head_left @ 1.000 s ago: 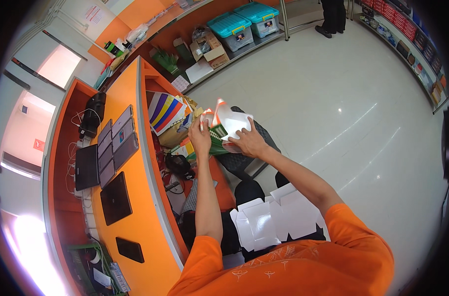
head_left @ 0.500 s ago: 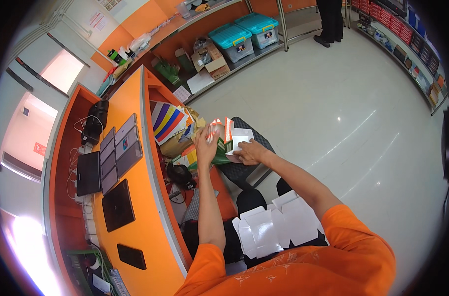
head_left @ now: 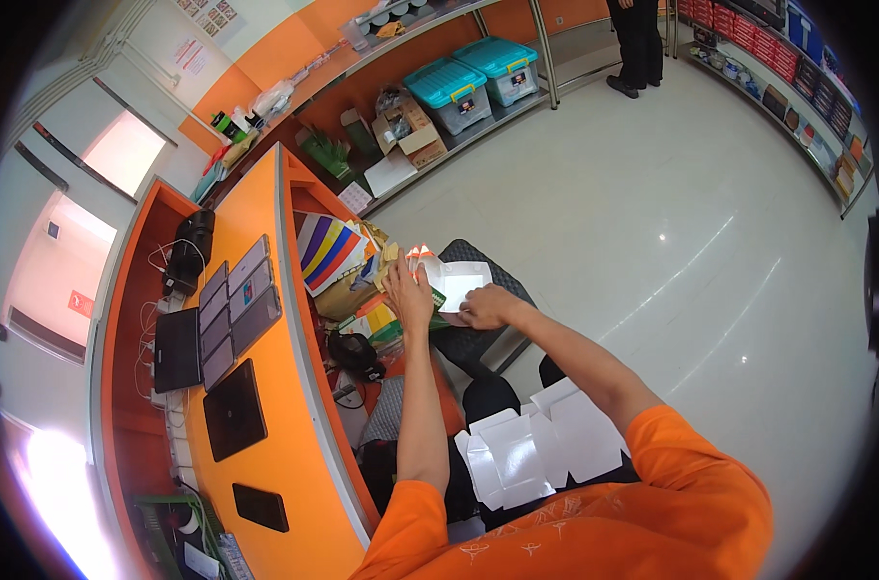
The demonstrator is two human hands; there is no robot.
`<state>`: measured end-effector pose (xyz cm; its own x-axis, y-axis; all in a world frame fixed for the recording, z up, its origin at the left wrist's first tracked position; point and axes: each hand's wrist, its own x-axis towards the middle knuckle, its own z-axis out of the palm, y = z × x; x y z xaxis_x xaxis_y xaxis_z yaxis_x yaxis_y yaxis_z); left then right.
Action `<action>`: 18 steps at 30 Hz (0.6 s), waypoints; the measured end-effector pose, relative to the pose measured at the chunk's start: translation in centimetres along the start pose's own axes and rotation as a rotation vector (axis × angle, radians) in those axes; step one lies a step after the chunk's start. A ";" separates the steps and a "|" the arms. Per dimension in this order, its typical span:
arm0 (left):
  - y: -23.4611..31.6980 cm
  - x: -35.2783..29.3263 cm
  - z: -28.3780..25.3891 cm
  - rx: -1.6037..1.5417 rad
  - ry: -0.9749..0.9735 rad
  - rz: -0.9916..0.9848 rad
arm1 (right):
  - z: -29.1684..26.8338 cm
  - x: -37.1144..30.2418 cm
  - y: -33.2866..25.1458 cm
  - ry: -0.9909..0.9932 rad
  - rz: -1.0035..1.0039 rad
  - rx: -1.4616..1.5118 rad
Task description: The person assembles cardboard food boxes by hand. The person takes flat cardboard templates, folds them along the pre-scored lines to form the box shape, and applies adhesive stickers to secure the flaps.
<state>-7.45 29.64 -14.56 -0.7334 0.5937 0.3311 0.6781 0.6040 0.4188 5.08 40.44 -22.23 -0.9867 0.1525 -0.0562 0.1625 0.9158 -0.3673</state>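
A small carton (head_left: pixel 466 278) with a white inside, orange-and-white striped flaps and a green outer side is held above a dark textured stool (head_left: pixel 478 347). My left hand (head_left: pixel 409 295) grips its left side, the fingers pointing up beside the striped flaps. The fingers of my right hand (head_left: pixel 494 306) are closed on the carton's near right edge, their tips partly hidden. Flattened white card blanks (head_left: pixel 518 458) lie spread across my lap.
On my left runs an orange counter (head_left: pixel 309 401) with several tablets, a dark tablet (head_left: pixel 234 410) and a phone (head_left: pixel 260 507). Its shelves hold papers and a black cable bundle (head_left: pixel 355 355). Teal-lidded bins (head_left: pixel 449 95) sit on a far rack. A person in dark trousers (head_left: pixel 638 46) stands there.
The carton has tipped so more of its white inside faces up, and less of its green side shows. My right hand has shifted slightly down with its edge; my view has moved a little.
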 end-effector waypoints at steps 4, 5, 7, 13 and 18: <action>-0.2 0.2 -0.4 0.022 0.028 0.057 | -0.7 0.3 1.2 0.453 0.083 0.046; -0.7 -0.1 -0.5 0.030 0.029 0.053 | -0.5 0.5 0.7 0.743 0.143 0.025; 0.8 0.0 0.5 0.018 0.015 0.089 | 0.5 1.0 1.9 0.647 0.245 0.012; 0.2 -0.6 0.7 0.037 0.067 0.125 | 1.0 1.7 0.1 0.036 0.363 -0.048; 1.6 -0.3 0.8 0.019 0.005 0.080 | 1.0 -0.7 1.5 0.249 0.213 -0.033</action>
<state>-6.11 30.92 -14.68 -0.6767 0.6382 0.3672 0.7356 0.5648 0.3741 6.03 41.34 -23.62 -0.8994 0.4250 0.1020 0.3696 0.8642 -0.3415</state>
